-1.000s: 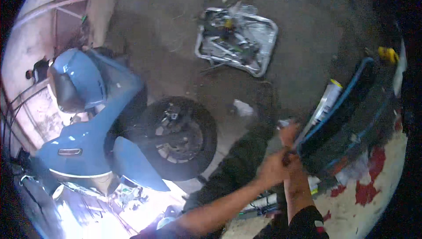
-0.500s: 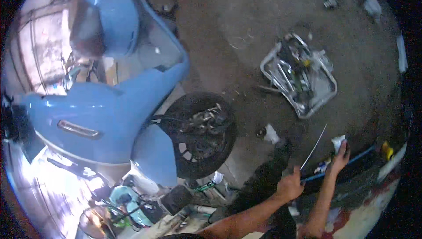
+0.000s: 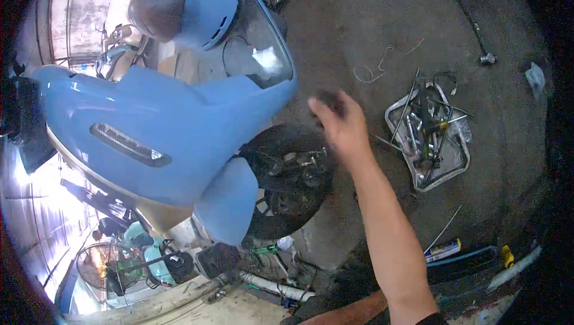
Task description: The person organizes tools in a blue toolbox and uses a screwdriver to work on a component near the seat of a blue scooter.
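Lighting: uneven. Strong white glare at lower left, washing out pale ribbed wall (image 3: 42, 235). Warm orange glow at round wire-cage fan (image 3: 98, 265). Streaked highlights on glossy light-blue scooter body panel (image 3: 161, 139). Grey concrete floor (image 3: 335, 32): dim, grainy. Black rubber-tyred wheel (image 3: 293, 220): deep shadow, detail partly lost. Bare right-hand grip (image 3: 345, 124): motion-blurred, fingers smeared. Silver metal tray (image 3: 392, 113): dimly lit, fairly legible. Fisheye distortion: straight edges bowed toward rim; corners black, rim softened.
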The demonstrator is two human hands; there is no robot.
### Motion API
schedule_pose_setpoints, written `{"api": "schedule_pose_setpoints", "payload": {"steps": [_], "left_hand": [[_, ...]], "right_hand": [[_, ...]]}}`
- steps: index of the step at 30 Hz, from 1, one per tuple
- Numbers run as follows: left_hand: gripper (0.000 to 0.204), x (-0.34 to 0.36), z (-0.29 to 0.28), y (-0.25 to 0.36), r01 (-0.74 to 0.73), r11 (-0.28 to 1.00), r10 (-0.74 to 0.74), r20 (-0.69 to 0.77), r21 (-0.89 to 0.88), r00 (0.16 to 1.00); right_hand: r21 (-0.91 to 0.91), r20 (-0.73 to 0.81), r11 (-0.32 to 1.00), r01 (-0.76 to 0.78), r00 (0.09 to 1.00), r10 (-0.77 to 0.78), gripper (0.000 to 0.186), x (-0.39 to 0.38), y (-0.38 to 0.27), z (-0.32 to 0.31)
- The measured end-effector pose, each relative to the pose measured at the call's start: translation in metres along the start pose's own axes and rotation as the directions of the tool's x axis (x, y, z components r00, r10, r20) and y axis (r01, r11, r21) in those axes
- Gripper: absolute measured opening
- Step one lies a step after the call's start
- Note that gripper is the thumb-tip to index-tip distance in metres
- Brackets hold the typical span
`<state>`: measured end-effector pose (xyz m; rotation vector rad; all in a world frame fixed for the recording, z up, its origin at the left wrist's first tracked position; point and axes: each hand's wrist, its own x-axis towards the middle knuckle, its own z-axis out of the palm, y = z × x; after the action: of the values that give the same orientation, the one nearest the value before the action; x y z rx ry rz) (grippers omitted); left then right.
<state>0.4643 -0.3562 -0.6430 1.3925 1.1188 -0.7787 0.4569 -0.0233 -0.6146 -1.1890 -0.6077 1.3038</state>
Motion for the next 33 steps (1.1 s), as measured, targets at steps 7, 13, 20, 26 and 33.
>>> {"api": "schedule_pose_setpoints", "payload": {"steps": [7,13,20,26,33], "left_hand": [[0.046,0.000,0.028,0.005,-0.012,0.997,0.009,0.037,0.073,0.999],[0.045,0.011,0.052,0.002,-0.009,0.985,0.002,0.039,0.172,0.999],[0.051,0.008,0.084,-0.027,-0.105,0.968,0.115,-0.028,0.229,0.993],[0.053,0.004,0.094,-0.013,-0.076,0.956,0.045,0.115,0.282,0.992],[0.058,-0.002,0.111,-0.023,-0.100,0.937,0.076,0.084,0.334,0.994]], "right_hand": [[-0.052,-0.269,0.984,-0.172,0.951,0.152,0.042,-0.100,-0.006,-0.117],[0.302,-0.749,0.953,-0.033,0.610,0.258,0.042,-0.241,-0.018,-0.205],[-0.074,-0.997,0.771,-0.632,0.049,-0.056,0.059,-0.522,0.158,-0.306],[0.232,-0.937,0.800,-0.553,0.094,0.337,0.064,-0.526,0.229,-0.226],[0.246,-0.966,0.165,-0.955,-0.256,-0.040,0.088,-0.545,0.273,-0.247]]}}
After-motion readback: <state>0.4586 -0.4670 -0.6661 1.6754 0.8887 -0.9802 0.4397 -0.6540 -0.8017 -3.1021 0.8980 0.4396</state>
